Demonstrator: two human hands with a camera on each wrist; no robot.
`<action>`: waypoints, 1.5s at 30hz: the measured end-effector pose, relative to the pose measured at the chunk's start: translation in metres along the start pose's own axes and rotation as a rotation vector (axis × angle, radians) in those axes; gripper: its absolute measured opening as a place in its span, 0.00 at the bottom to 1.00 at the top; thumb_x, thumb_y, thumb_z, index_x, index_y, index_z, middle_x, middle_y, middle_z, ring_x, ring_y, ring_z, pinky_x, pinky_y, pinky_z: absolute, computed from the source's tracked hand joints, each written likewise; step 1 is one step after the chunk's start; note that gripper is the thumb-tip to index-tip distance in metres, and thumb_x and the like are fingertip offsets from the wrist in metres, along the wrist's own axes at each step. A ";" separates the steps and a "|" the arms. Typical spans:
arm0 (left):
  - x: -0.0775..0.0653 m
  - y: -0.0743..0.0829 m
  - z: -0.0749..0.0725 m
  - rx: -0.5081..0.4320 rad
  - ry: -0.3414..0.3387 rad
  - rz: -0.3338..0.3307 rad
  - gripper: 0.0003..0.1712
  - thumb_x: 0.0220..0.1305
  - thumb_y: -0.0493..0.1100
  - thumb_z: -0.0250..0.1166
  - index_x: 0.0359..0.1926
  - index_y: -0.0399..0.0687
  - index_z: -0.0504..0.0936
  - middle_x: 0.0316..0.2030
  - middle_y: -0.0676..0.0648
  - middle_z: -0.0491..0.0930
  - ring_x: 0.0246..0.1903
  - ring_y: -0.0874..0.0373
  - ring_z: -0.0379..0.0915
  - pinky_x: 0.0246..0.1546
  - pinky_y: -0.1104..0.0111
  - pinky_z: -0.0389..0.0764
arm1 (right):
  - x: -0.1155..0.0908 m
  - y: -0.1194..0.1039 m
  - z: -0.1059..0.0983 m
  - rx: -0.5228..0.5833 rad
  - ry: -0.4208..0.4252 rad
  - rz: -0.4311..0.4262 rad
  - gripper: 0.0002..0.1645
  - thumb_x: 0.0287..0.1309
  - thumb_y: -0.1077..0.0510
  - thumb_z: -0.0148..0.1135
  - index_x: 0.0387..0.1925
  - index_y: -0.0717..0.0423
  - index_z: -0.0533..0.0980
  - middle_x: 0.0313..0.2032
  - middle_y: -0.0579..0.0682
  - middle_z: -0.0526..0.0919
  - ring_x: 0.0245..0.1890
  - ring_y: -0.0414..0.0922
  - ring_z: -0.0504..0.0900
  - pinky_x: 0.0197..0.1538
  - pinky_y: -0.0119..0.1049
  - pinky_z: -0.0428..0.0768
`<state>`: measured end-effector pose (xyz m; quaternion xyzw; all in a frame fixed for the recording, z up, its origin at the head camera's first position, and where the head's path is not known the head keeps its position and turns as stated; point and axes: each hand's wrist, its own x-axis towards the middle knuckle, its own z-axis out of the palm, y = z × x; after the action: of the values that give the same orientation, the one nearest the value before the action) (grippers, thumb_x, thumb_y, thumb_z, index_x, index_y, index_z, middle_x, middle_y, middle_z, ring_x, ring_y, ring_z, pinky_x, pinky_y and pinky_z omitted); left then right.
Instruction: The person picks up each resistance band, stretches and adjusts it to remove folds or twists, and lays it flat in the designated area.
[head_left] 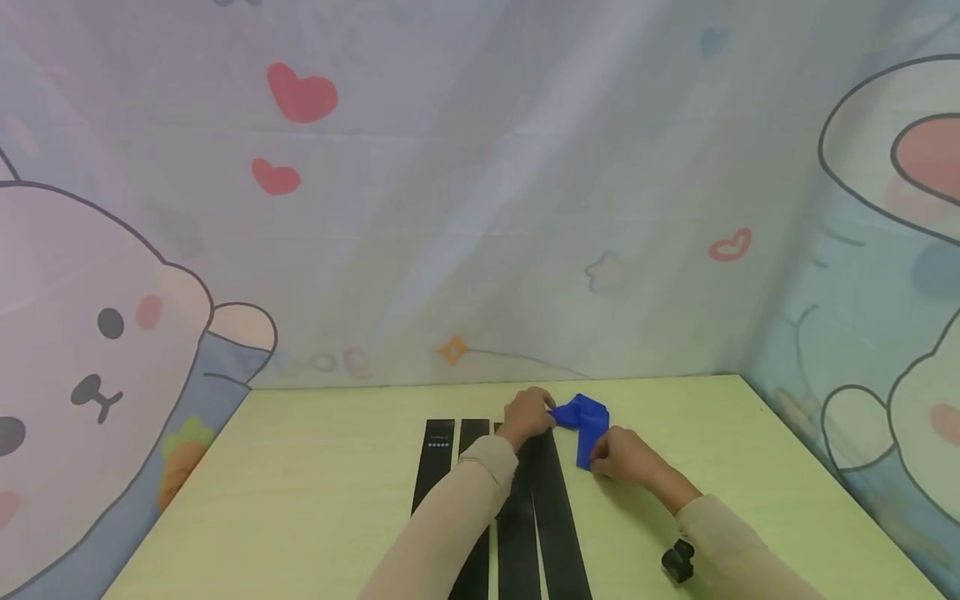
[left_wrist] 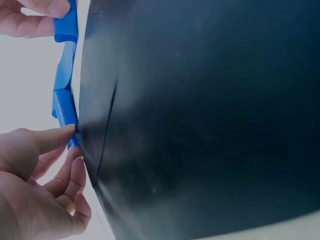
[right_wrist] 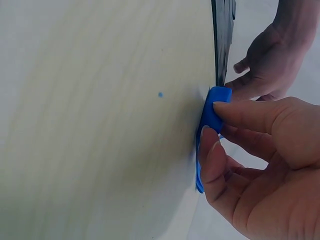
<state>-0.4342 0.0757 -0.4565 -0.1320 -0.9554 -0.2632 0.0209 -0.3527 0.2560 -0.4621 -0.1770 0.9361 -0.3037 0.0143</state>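
A flat, flexible blue strip [head_left: 592, 429] lies folded and bent near the back of the table, right of several long black strips. My left hand [head_left: 529, 414], at the far end of the black strips, pinches the blue strip's left end between thumb and fingers. In the left wrist view, that hand [left_wrist: 40, 185] is beside the edge of a broad black strip [left_wrist: 200, 110]. My right hand [head_left: 630, 457] pinches the blue strip's near end. The right wrist view shows thumb and fingers of that hand [right_wrist: 280, 160] on the blue strip [right_wrist: 212, 117].
Side by side on the pale yellow table [head_left: 300, 483] lie the black strips [head_left: 558, 517], the leftmost [head_left: 438, 450] bearing small light marks. A small black object [head_left: 678, 560] sits beside my right sleeve. Behind hangs a printed cloth [head_left: 480, 208].
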 end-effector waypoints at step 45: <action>0.008 0.007 -0.005 -0.757 0.071 0.044 0.10 0.67 0.38 0.67 0.43 0.34 0.85 0.41 0.43 0.84 0.42 0.53 0.82 0.46 0.64 0.83 | -0.096 -0.041 -0.070 0.369 0.331 0.205 0.18 0.63 0.51 0.69 0.44 0.63 0.85 0.30 0.50 0.86 0.27 0.45 0.85 0.34 0.36 0.84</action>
<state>-0.4406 0.0807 -0.4474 -0.1418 -0.7862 -0.6014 0.0093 -0.2589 0.2971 -0.3889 -0.0234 0.8676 -0.4908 -0.0765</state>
